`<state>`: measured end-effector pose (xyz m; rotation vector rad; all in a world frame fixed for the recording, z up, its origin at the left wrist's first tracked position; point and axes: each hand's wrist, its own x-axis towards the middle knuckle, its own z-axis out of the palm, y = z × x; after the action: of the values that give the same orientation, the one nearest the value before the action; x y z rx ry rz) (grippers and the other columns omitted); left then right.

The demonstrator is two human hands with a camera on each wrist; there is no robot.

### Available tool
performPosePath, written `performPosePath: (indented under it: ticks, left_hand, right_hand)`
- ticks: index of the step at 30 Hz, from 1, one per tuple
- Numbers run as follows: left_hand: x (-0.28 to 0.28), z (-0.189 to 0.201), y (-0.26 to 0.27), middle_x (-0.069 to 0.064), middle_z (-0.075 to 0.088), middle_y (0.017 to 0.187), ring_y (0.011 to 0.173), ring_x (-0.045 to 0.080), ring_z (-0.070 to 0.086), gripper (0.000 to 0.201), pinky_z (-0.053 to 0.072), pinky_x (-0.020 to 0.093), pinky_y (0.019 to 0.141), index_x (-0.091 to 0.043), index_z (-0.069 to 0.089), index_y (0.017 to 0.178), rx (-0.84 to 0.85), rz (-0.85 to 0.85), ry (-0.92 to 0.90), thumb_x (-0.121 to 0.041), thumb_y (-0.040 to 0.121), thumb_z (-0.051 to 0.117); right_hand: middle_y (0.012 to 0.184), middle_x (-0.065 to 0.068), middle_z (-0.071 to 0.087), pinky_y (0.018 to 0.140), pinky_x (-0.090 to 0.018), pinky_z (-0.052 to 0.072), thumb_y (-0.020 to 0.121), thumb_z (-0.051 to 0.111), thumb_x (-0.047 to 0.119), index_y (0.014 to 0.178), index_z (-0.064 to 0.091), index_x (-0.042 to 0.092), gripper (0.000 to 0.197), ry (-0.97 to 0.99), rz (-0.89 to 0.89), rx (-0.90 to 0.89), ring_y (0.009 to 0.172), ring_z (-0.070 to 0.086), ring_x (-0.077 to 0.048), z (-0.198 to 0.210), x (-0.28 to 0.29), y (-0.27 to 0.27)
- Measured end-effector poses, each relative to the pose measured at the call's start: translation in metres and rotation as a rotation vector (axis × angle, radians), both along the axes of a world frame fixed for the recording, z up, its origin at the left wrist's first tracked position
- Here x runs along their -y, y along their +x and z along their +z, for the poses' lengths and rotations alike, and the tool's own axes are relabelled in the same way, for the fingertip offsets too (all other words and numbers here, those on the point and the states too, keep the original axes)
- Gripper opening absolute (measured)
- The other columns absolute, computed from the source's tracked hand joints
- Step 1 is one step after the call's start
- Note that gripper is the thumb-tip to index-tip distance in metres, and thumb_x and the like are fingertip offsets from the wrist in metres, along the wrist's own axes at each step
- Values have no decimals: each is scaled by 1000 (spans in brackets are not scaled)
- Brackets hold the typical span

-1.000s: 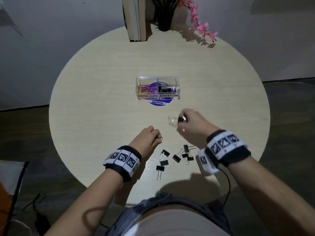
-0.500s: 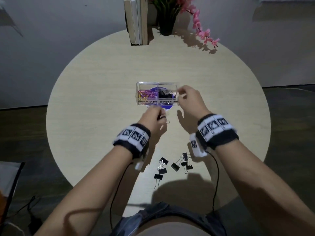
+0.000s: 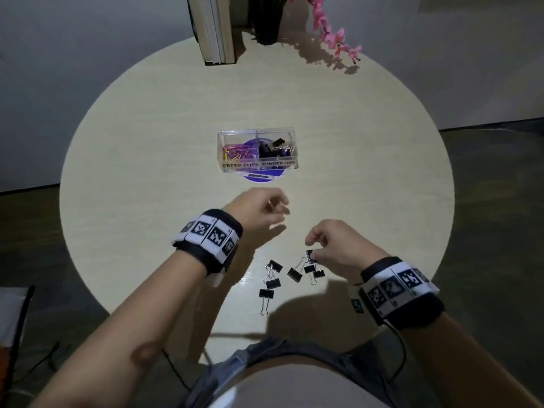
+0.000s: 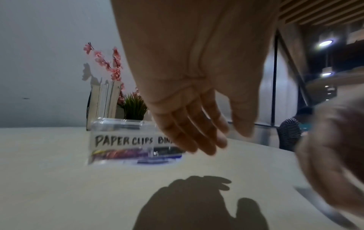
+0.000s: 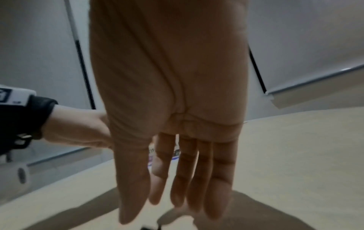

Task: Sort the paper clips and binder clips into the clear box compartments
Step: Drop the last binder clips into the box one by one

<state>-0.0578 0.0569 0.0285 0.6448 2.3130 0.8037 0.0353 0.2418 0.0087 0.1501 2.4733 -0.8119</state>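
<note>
**Office or shared workspace**

A round table (image 3: 176,142) is standing by a plain wall, with upright books (image 3: 213,28) and a potted plant (image 3: 268,22) sitting at 12 o'clock. Ceiling lights (image 4: 326,42) are glowing beyond a glass partition (image 4: 283,96), where a person (image 4: 289,132) is sitting.

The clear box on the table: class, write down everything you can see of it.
The clear box is a small, see-through, plastic-looking rectangle split by a divider into two compartments. Handwritten labels on its front wall read PAPER CLIPS at the left and BINDER CLIPS at the right. Coloured paper clips fill the left side, black binder clips the right. It stands level near the middle of the round table, on a purple disc. No lid shows and neither hand touches it.
</note>
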Motion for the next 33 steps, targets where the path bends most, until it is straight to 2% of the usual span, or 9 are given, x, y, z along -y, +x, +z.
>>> performPosePath:
  ticks: [5, 9, 13, 17, 20, 24, 26, 30, 33]
  left_hand:
    - [27, -27, 54, 0, 59, 102, 93, 19, 59, 47, 51, 37, 84, -22, 60, 108, -4, -170, -236, -45, 70, 71]
    - [24, -40, 75, 5, 55, 106, 95, 24, 58, 40, 48, 37, 84, -17, 57, 107, -92, -113, -219, -38, 76, 68]
    - [14, -42, 74, 9, 56, 104, 97, 28, 57, 27, 42, 32, 81, -11, 59, 102, -103, -36, -182, -27, 82, 64]
    - [13, -45, 68, 1, 54, 84, 83, 22, 55, 21, 37, 25, 71, -10, 62, 92, 16, 135, -73, -16, 75, 72]
    - [18, -46, 66, -5, 54, 70, 71, 15, 53, 21, 42, 23, 69, -11, 66, 94, 125, 236, 19, -12, 74, 73]
    - [27, -45, 61, 4, 68, 87, 83, 17, 60, 7, 45, 26, 79, -9, 71, 86, 122, 272, 83, -10, 82, 65]
    - [31, -46, 59, 6, 71, 90, 84, 17, 62, 8, 45, 23, 78, -10, 71, 84, 90, 301, 138, -9, 84, 63]
    - [40, -44, 56, -9, 65, 72, 64, -8, 61, 17, 42, -2, 62, -14, 66, 100, 108, 424, 281, -9, 85, 62]
    - [45, -43, 51, 0, 65, 75, 63, -4, 65, 16, 48, 4, 57, -9, 63, 100, 199, 532, 426, -6, 93, 50]
  right_hand:
    - [97, 0, 56, 73, -30, 43, 74, 72, 17, 95, 69, 12, 21, 132, 22, -161, 92, 58, -23, -11, 7, 19]
    - [81, 7, 50, 68, -31, 41, 73, 73, 18, 81, 65, 16, 12, 71, -43, -196, 80, 52, -17, -12, 9, 21]
    - [62, 4, 52, 58, -28, 39, 75, 63, 4, 71, 54, 13, 14, -75, -219, -212, 58, 49, -15, -9, 9, 23]
    - [71, -3, 54, 56, -31, 36, 85, 42, 2, 90, 47, 12, 12, -147, -259, -188, 62, 46, -20, -3, 2, 35]
    - [78, -5, 61, 66, -36, 42, 93, 37, 20, 89, 47, 15, 12, -10, -156, -86, 74, 56, -29, -4, 0, 49]
    - [66, 12, 48, 63, -34, 34, 83, 54, 59, 92, 47, 18, 43, 238, -74, -94, 67, 48, -20, -10, 9, 68]
    - [70, 9, 49, 62, -33, 34, 85, 57, 54, 96, 47, 15, 42, 261, -79, -152, 67, 46, -21, -15, 14, 72]
    - [76, 3, 54, 61, -34, 34, 87, 61, 33, 88, 48, 15, 22, 137, -171, -223, 68, 46, -23, -21, 16, 65]
    - [70, 0, 55, 59, -37, 43, 83, 63, 20, 79, 47, 17, 17, -170, -435, -224, 61, 49, -21, -26, 11, 58]
